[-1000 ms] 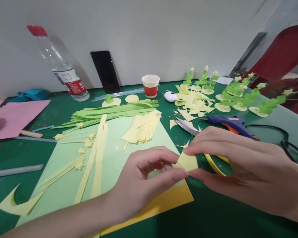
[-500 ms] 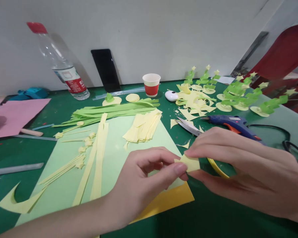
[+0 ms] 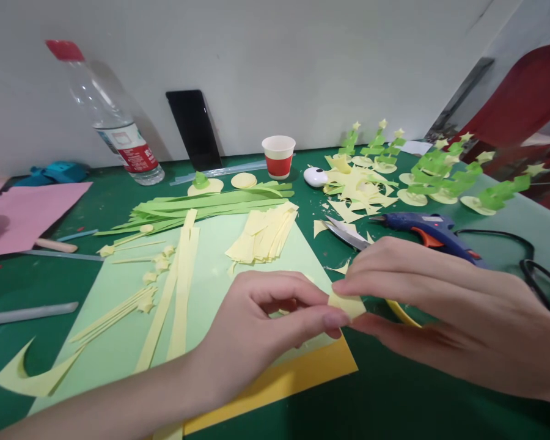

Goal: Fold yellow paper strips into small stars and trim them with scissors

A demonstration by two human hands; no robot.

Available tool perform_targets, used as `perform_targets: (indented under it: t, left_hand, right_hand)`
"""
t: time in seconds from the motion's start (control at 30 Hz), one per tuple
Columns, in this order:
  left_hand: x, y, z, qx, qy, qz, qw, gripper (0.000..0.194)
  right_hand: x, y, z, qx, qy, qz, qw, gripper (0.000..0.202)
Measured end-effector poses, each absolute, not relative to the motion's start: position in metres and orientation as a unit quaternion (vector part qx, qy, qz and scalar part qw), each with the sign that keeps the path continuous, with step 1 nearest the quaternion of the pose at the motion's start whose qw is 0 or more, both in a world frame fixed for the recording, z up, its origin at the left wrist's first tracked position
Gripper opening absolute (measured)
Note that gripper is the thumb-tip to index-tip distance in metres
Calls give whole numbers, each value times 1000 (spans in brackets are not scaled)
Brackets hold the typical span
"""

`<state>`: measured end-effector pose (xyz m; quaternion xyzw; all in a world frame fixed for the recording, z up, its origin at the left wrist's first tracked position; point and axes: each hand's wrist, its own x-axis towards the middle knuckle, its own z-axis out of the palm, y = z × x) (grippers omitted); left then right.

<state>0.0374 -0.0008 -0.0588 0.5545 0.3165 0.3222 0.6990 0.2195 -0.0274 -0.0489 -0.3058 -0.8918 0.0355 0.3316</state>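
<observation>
Between my two hands is a small folded piece of pale yellow paper (image 3: 348,304). My left hand (image 3: 275,330) pinches its left side between thumb and fingers. The fingertips of my right hand (image 3: 431,311) press on its top and right side. Beneath my left hand lies a light green sheet (image 3: 211,305) over an orange-yellow sheet (image 3: 275,388). Long yellow strips (image 3: 183,305), a fan of shorter yellow strips (image 3: 266,232) and small stars on thin strips (image 3: 146,299) rest on the green sheet.
Scissors (image 3: 348,235) with yellow handles lie partly under my right hand, beside a blue glue gun (image 3: 426,227). Farther back stand a paper cup (image 3: 278,159), a phone (image 3: 195,131), a bottle (image 3: 128,146) and several green paper plants with stars (image 3: 467,183). Yellow scraps (image 3: 360,186) lie mid-right.
The folded paper has turned a little and shifted slightly left between my fingers. My right fingertips have moved slightly left with it.
</observation>
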Motion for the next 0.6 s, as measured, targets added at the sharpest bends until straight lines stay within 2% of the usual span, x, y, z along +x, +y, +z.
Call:
perform_targets:
  t: [0.23, 0.47, 0.6]
  left_hand:
    - [34, 0, -56, 612, 326, 308, 651, 21]
    - [36, -1, -57, 634, 349, 280, 631, 26]
    - [36, -1, -62, 621, 325, 267, 662, 34]
  right_hand:
    - [218, -26, -41, -276, -886, 105, 358, 24]
    - [217, -27, -48, -284, -895, 96, 329, 13]
    - [216, -29, -51, -322, -879, 88, 340, 10]
